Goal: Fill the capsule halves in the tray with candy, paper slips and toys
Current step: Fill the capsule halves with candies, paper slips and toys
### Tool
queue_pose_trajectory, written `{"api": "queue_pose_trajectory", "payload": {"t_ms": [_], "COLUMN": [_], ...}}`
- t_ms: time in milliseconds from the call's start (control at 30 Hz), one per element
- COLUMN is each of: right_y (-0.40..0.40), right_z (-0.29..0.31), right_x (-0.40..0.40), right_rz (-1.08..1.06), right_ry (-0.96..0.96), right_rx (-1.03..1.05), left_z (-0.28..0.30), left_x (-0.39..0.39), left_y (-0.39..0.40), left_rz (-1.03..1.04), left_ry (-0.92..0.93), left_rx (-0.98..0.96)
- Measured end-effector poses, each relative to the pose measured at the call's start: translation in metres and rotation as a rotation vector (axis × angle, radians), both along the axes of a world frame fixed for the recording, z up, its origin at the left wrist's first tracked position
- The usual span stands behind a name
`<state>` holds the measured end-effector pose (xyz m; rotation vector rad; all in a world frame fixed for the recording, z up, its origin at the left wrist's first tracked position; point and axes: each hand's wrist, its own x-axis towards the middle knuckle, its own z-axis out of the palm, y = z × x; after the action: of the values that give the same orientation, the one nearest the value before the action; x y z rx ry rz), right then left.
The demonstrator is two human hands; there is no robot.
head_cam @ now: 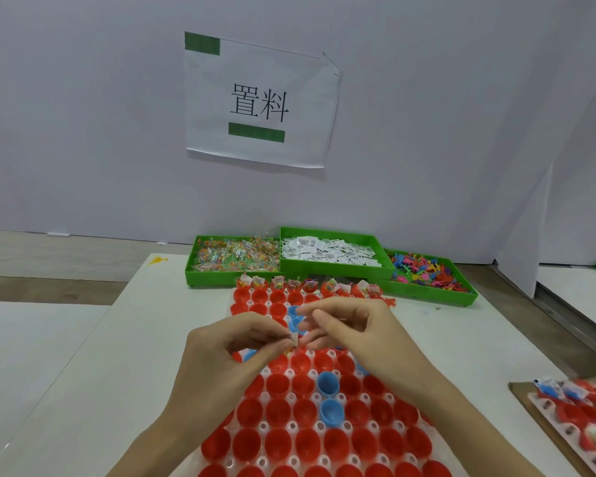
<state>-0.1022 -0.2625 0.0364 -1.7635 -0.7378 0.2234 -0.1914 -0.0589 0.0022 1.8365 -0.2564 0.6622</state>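
A white tray [291, 394] of red and a few blue capsule halves [328, 383] lies in front of me. Its farthest row [307, 285] holds candy, slips and toys. Over the tray's middle, my left hand [221, 359] pinches a small white paper slip [294, 338] between thumb and fingers. My right hand [351, 333] is just to its right, its fingertips curled and touching at the same slip. Three green bins stand behind the tray: candy packets [234, 258], paper slips [327, 253] and small coloured toys [427, 273].
A second tray [585, 414] with filled red capsules rests on a board at the right edge. A small yellow toy [158, 260] lies at the table's far left corner. A white wall with a paper sign [260, 101] rises behind the bins.
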Motion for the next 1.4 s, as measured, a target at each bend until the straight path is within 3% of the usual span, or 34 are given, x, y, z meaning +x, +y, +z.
{"api": "queue_pose_trajectory", "payload": {"t_ms": [167, 633, 967, 1133, 1267, 1400], "right_y": [-0.022, -0.027, -0.033, -0.047, -0.061, -0.066], "right_z": [-0.019, -0.027, -0.024, -0.001, 0.006, -0.002], "right_x": [0.035, 0.046, 0.048, 0.078, 0.1, 0.108], "right_rz": [-0.283, -0.184, -0.179, -0.26, -0.209, -0.22], "right_ry": [-0.378, -0.451, -0.375, -0.195, -0.036, -0.104], "right_rx": [-0.503, -0.617, -0.391, -0.202, -0.241, -0.201], "left_z": [0.0, 0.0, -0.001, -0.001, 0.0, 0.001], "left_x": [0.001, 0.001, 0.001, 0.002, 0.002, 0.003], "left_y": [0.001, 0.001, 0.001, 0.002, 0.004, 0.007], "left_rz": [0.039, 0.054, 0.052, 0.053, 0.058, 0.066], "left_ry": [0.011, 0.022, 0.03, 0.032, 0.036, 0.027], "left_rx": [0.011, 0.061, 0.078, 0.073, 0.065, 0.052]}}
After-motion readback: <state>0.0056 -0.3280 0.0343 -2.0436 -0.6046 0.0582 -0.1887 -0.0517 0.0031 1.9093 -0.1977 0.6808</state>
